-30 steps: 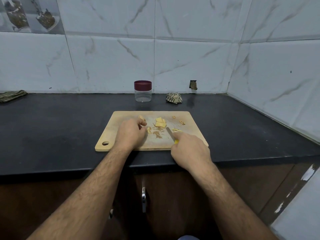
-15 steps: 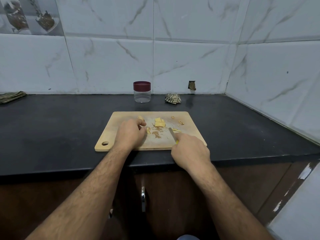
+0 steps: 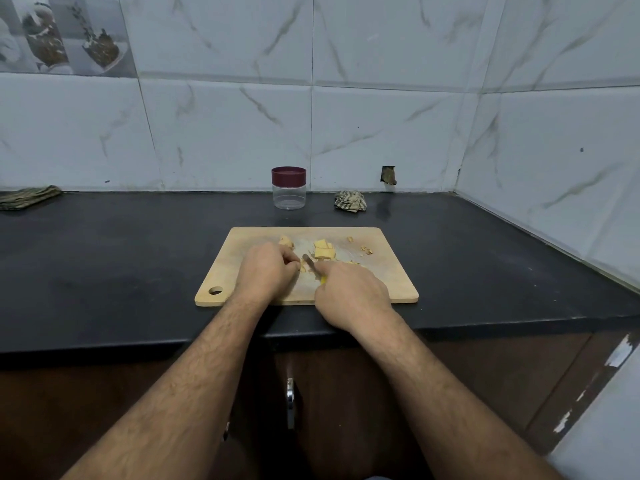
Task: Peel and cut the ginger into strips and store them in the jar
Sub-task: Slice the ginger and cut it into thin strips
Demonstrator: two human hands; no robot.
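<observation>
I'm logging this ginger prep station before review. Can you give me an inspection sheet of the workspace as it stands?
Surface: black counter with a wooden cutting board lying flat near the front edge.
Job's things: yellow ginger slices stacked mid-board; a small ginger piece between the hands; knife with its blade angled toward that piece; jar with its maroon lid on, behind the board, looks empty.
Clutter: peel scraps on the board; crumpled cloth by the wall; folded cloth at far left.
Grips: left hand curled at the small piece; right hand holds the knife.
Cables: nothing seen.
Surroundings: marble-look tiled wall with a hole; brown cabinets below.
</observation>
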